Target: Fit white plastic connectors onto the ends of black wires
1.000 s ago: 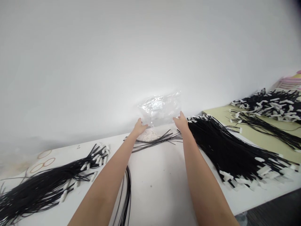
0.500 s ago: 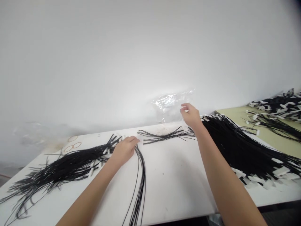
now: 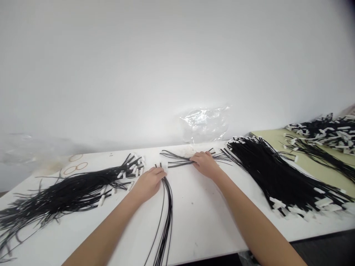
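Note:
My left hand (image 3: 152, 181) is closed round the upper end of a small bundle of thin black cables (image 3: 168, 207), whose tails hang down over the table's front edge. Short cable ends poke out above its fingers. My right hand (image 3: 204, 164) rests on a small spread of black cables (image 3: 179, 162) lying crosswise near the back of the table; its fingertips are at the middle of them, and whether they grip any is hidden. Left of my left hand lies a larger heap of black cables (image 3: 83, 190) with white tags at one end.
A thick mat of white-tagged black cables (image 3: 257, 170) covers the right side of the white table (image 3: 194, 229). More cables (image 3: 330, 129) lie on a yellow-green board (image 3: 266, 136). Clear plastic film (image 3: 205, 123) stands against the wall. Orange rubber bands (image 3: 75, 168) lie at the back left.
My right hand has moved left and down from above the table onto the crosswise cables. My left hand keeps its hold on the bundle, almost in place. The view has shifted slightly.

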The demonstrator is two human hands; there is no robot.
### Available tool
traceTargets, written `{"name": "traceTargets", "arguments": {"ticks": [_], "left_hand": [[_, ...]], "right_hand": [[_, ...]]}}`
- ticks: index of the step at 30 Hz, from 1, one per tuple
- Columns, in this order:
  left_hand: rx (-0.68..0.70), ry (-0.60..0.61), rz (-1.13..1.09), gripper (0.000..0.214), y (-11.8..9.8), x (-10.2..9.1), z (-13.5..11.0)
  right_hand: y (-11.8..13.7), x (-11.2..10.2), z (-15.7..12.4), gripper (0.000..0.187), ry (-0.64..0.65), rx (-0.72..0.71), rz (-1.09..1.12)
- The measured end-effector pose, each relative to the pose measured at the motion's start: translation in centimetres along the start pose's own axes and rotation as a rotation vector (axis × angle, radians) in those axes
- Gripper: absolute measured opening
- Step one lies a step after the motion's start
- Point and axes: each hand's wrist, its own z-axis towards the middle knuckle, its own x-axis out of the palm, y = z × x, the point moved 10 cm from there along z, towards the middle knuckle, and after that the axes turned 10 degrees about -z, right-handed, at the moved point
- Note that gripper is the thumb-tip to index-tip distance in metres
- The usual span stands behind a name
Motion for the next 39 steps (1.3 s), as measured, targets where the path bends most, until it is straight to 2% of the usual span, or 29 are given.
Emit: {"name": "traceTargets", "arguments": {"ticks": [4,10,13,15,19,22,24,28,31,35,37,39], "left_hand": [[0.077,-0.023,-0.086,0.037,-1.1,-0.1,0.0],[0.157,-0.064,-0.254,0.033,-2.2,-0.5,-0.2],[0.031,-0.186,-0.2,0.033,-0.5,-1.3,-0.1],[-0.08,-0.239,-0.153,0.034,1.0,-1.5,0.0],[-0.2,-0.24,-0.092,0.037,2.5,-0.9,0.6],[-0.242,-0.214,-0.041,0.036,2.7,-0.3,1.1],[-0.253,-0.196,-0.037,0.035,2.8,0.2,1.2],[-0.263,-0.223,-0.14,0.034,2.9,0.0,0.6],[-0.253,-0.232,-0.348,0.031,1.9,-0.4,0.5],[-0.158,-0.192,-0.605,0.025,-1.4,-0.4,2.2],[-0.085,-0.181,-0.607,0.022,-3.1,-0.4,3.6],[-0.044,-0.193,-0.524,0.02,-3.9,-0.3,4.7]], "right_hand": [[1.1,0.5,0.2,0.019,-0.022,-0.038,-0.046],[4.0,-0.2,-0.6,0.023,-0.08,-0.151,-0.025],[4.7,-0.5,-0.7,0.023,-0.116,-0.153,-0.013],[4.1,-0.5,-0.5,0.025,-0.147,-0.096,-0.016],[0.8,-0.5,-0.2,0.029,-0.196,0.07,-0.022],[-1.1,-0.6,-0.3,0.029,-0.208,0.124,-0.006],[-1.0,-0.7,-0.3,0.027,-0.186,0.069,0.019],[1.9,-0.4,-0.5,0.019,-0.105,-0.152,0.075],[4.2,-0.2,-0.6,0.02,-0.084,-0.228,0.089],[5.8,0.0,-0.4,0.024,-0.078,-0.252,0.074],[5.2,-0.1,-0.2,0.029,-0.085,-0.217,0.051],[3.1,-0.4,0.0,0.032,-0.101,-0.126,0.015]]}}
